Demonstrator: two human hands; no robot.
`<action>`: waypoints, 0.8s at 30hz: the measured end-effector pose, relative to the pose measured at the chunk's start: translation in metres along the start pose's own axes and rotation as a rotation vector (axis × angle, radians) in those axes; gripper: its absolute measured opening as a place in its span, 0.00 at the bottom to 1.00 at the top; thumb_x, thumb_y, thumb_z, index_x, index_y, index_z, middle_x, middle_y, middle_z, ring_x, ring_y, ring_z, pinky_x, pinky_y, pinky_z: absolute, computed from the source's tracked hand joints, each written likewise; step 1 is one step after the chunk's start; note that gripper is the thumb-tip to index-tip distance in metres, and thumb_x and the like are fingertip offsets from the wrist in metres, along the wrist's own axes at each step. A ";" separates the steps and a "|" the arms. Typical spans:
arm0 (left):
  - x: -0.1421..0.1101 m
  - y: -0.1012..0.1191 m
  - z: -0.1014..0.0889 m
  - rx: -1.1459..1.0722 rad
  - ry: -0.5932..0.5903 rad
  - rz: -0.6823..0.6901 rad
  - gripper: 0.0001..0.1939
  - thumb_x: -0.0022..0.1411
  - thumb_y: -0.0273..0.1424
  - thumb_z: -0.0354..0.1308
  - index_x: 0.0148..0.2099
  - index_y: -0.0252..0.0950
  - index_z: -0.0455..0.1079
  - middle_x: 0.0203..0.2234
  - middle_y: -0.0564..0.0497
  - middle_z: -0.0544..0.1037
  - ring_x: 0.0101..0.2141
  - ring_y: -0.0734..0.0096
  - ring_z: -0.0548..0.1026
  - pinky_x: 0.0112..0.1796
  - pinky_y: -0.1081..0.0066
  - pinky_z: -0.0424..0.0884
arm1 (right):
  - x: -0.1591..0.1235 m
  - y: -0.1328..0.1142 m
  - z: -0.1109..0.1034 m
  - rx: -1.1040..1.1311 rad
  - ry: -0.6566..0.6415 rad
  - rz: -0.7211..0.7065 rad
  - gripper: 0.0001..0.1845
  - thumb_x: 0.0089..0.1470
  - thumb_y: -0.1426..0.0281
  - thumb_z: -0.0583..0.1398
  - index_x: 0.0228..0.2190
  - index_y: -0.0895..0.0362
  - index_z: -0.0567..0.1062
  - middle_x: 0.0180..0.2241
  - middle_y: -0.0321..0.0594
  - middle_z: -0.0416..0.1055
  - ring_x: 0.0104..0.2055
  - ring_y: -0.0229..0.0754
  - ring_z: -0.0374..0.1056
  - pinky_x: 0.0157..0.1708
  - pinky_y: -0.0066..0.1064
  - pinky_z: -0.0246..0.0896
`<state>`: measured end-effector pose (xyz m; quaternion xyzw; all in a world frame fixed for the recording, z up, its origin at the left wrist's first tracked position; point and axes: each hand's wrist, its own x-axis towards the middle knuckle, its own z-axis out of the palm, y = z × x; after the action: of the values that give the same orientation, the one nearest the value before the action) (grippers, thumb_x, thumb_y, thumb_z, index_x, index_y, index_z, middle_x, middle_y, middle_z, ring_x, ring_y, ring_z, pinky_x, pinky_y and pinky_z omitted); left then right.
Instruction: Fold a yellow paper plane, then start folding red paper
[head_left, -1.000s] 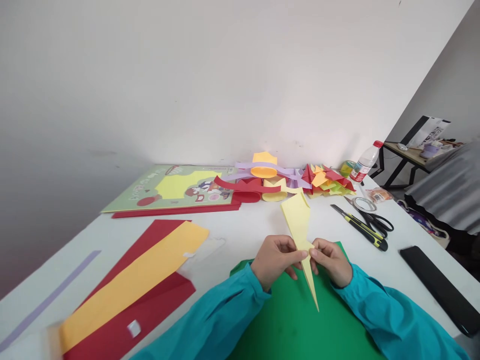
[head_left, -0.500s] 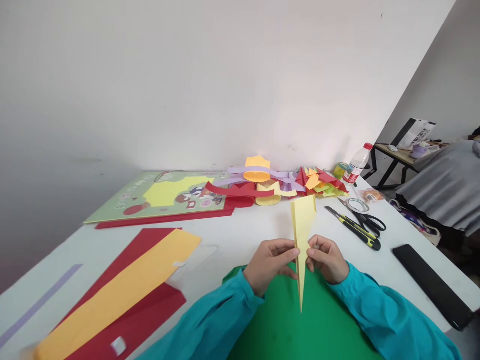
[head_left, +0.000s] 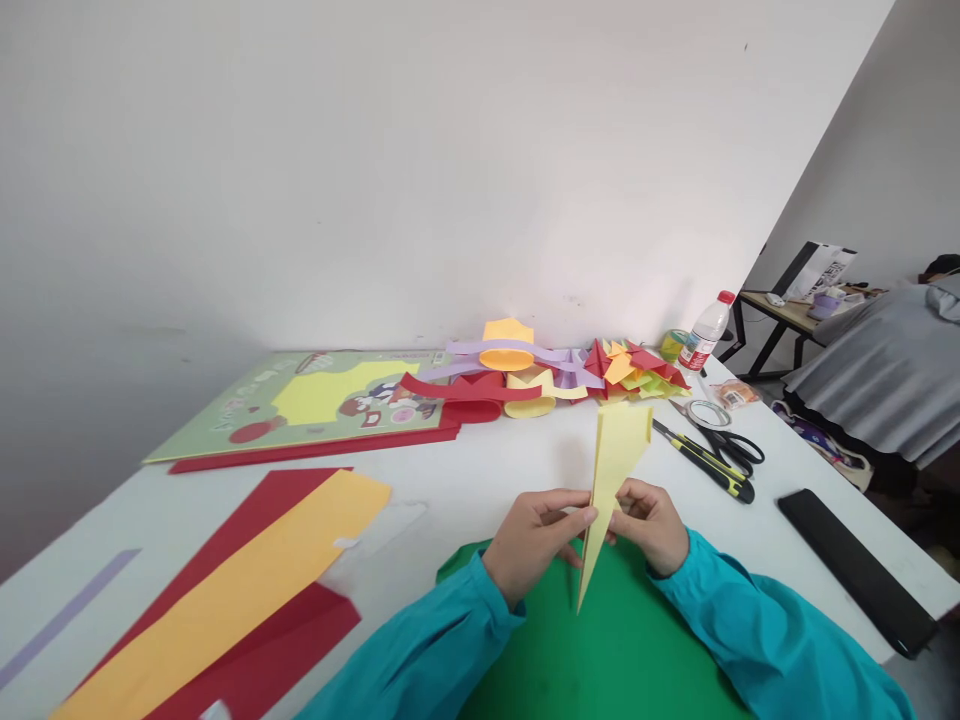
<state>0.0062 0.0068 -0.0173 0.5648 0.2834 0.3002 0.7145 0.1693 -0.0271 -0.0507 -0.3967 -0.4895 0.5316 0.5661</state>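
A pale yellow folded paper (head_left: 619, 446), long and tapering to a point at its lower end, is held upright above a green sheet (head_left: 600, 655). My left hand (head_left: 536, 540) pinches its left edge between thumb and fingers. On the other side my right hand (head_left: 651, 522) grips the right edge near the middle, with some fingertips hidden behind the paper. Both hands are closed on the same piece.
Orange paper (head_left: 247, 580) lies over dark red paper (head_left: 300, 655) at the left. Paper crowns (head_left: 507, 345) and folded paper shapes (head_left: 637, 365) line the wall. A utility knife (head_left: 705, 463), scissors (head_left: 739, 447), tape roll (head_left: 709, 413), bottle (head_left: 706, 332) and black case (head_left: 855, 570) sit at the right.
The yellow paper has tilted, its top leaning right and its point shifting left. My right fingers have moved farther behind its edge. The view has shifted slightly.
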 end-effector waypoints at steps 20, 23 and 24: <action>-0.003 0.004 0.005 0.128 0.336 0.104 0.19 0.35 0.32 0.68 0.34 0.34 0.75 0.19 0.55 0.71 0.23 0.74 0.69 0.24 0.74 0.69 | 0.004 0.001 0.001 0.123 -0.111 -0.048 0.16 0.38 0.66 0.68 0.32 0.60 0.75 0.25 0.38 0.74 0.22 0.34 0.66 0.23 0.26 0.65; -0.004 0.003 0.008 0.116 0.301 0.052 0.21 0.37 0.33 0.67 0.38 0.33 0.73 0.18 0.55 0.70 0.22 0.73 0.70 0.20 0.75 0.66 | 0.002 -0.002 0.001 0.118 -0.140 -0.012 0.15 0.37 0.66 0.68 0.30 0.60 0.76 0.23 0.37 0.73 0.20 0.34 0.65 0.22 0.25 0.64; -0.004 0.003 0.008 0.113 0.287 0.037 0.22 0.37 0.34 0.67 0.38 0.32 0.73 0.18 0.55 0.70 0.21 0.72 0.70 0.18 0.76 0.65 | 0.002 -0.003 0.002 0.117 -0.152 0.005 0.15 0.37 0.66 0.68 0.29 0.60 0.76 0.23 0.37 0.73 0.20 0.34 0.65 0.21 0.25 0.64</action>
<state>0.0093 -0.0010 -0.0125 0.5607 0.3884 0.3745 0.6280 0.1680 -0.0257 -0.0473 -0.3224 -0.4983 0.5892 0.5482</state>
